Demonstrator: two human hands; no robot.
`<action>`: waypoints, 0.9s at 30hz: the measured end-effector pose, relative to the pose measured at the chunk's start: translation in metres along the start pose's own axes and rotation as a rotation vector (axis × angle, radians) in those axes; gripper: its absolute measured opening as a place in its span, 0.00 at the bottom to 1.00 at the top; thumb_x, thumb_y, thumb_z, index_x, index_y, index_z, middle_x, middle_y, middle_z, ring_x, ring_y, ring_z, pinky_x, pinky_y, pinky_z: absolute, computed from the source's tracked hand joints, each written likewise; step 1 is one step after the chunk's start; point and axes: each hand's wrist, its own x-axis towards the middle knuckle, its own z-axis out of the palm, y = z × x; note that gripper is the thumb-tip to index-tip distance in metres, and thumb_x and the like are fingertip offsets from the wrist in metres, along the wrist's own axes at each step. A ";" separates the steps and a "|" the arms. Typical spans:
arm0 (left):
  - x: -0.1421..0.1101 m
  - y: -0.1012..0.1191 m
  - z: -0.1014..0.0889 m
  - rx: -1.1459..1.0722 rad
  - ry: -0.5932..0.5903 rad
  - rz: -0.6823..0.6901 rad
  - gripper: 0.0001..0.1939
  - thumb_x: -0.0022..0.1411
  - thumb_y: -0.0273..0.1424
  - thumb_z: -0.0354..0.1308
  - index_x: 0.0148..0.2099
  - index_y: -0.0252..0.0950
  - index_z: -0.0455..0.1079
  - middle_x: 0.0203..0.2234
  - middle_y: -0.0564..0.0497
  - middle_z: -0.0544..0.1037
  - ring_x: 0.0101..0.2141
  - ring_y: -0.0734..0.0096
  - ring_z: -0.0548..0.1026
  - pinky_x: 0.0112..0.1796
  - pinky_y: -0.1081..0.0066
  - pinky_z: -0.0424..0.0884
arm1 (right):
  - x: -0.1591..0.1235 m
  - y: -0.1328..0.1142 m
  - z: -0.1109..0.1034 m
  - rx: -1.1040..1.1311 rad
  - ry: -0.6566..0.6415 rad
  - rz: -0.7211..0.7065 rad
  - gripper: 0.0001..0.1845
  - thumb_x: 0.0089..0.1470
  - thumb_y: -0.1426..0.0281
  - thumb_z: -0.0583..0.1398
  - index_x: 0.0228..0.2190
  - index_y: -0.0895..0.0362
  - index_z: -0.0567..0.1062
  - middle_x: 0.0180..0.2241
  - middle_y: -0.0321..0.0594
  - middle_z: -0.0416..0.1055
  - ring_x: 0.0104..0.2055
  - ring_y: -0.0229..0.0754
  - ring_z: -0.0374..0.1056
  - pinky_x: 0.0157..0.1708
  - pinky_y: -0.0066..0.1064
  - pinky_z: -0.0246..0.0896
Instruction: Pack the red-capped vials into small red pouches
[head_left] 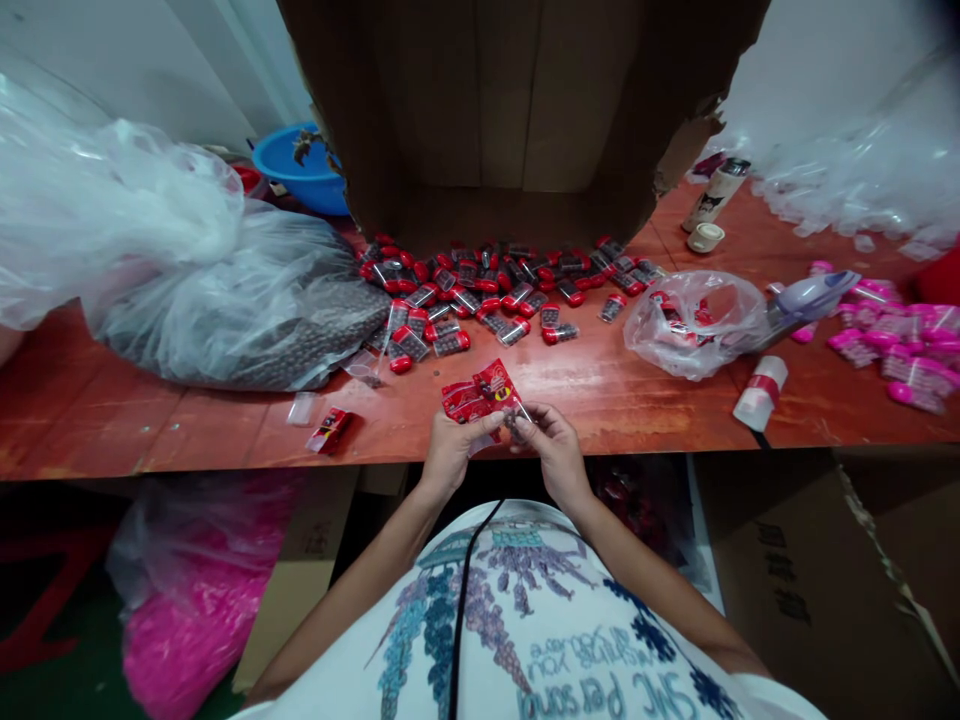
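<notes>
My left hand [448,450] is closed on several red printed wrappers [469,400], held in a fan over the table's front edge. Close beside it, my right hand [555,452] pinches a small clear container [514,418] with dark contents, at the lower end of the rightmost wrapper; its exact shape is partly hidden by the fingers. Beyond both hands lies a heap of small clear containers [517,295] with red caps and dark beads inside. A small stack of red and black wrappers [330,430] rests at the front edge to my left.
A large open carton [502,120] stands behind the heap. To the left are a clear bag of dark beads [277,310] and a blue basin [304,175]. At right lie a clear plastic bag [690,325], a white roll [761,393], a bottle [716,195] and pink containers [911,340].
</notes>
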 end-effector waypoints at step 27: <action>0.001 -0.006 0.001 0.095 0.096 -0.007 0.16 0.39 0.30 0.71 0.32 0.31 0.73 0.24 0.52 0.77 0.21 0.75 0.71 0.20 0.76 0.67 | 0.004 0.010 0.001 -0.270 0.021 -0.203 0.13 0.47 0.64 0.66 0.37 0.53 0.76 0.36 0.37 0.74 0.40 0.41 0.70 0.43 0.35 0.67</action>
